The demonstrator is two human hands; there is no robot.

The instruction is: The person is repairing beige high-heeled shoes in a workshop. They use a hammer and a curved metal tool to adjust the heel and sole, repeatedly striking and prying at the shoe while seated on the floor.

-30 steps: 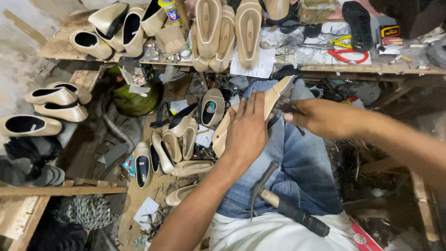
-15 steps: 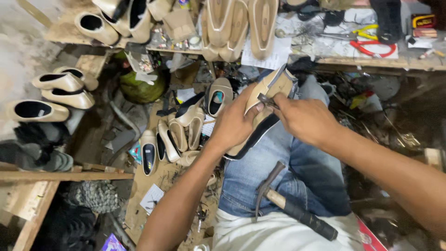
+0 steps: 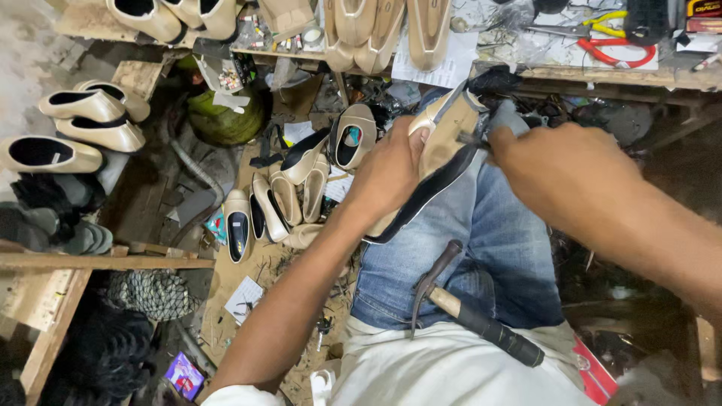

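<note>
My left hand [image 3: 391, 169] grips a beige shoe [image 3: 444, 146] with a black edge, held sole-side up over my lap in blue jeans [image 3: 489, 248]. My right hand [image 3: 560, 177] is closed on a small dark tool [image 3: 470, 139] whose tip touches the shoe's edge near the toe; the hand is blurred. A claw hammer [image 3: 466, 308] with a wooden neck and black grip lies across my lap, untouched.
Several beige and black shoes [image 3: 289, 195] lie on the floor left of my knee. More shoes [image 3: 83, 128] sit on boards at far left. A workbench [image 3: 602, 71] ahead carries beige soles [image 3: 383, 30], red-handled pliers [image 3: 613, 49] and papers. A green bottle [image 3: 226, 120] stands below it.
The shoe has tilted up onto my knee and my right hand has drawn back to the right with the tool. The view has shifted closer to my lap.
</note>
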